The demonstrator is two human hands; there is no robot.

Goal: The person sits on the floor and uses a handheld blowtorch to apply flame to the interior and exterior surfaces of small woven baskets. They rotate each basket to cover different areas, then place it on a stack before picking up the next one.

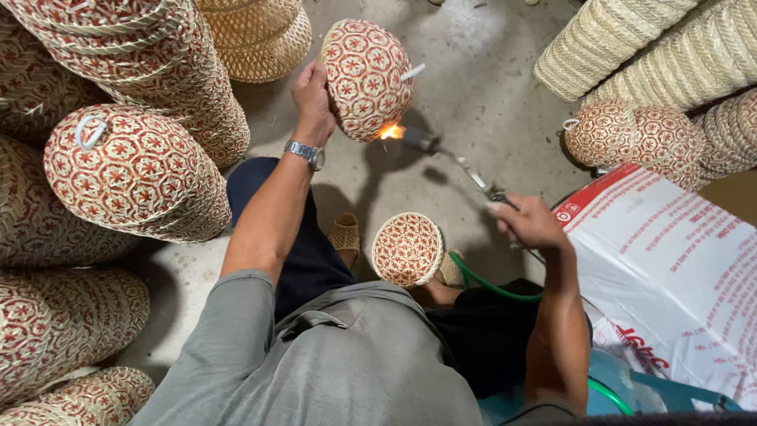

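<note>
Seated over the grey concrete floor [481,87], the person I am following from afar lifts a round woven basket with a red-and-cream star pattern [367,75] in the left hand [313,99], its fingers wrapped about the basket's rim, while the right hand [530,223] has its fingers closed round the handle of a slim metal gas torch [461,163] fed by a green hose [481,284]. The small orange flame [390,132] licks the basket's lower edge, so I judge the singeing of this piece to be under way, not finished. A second patterned basket, smaller and round [407,248], rests by the person's knees, near a sandalled foot; whether it has been flamed I cannot tell from this angle. Stacks of red-patterned baskets [126,166] crowd the left, plain pale straw baskets [631,39] the upper right, beside a white printed sack [670,268]. Going by those piles, much work could remain.
</note>
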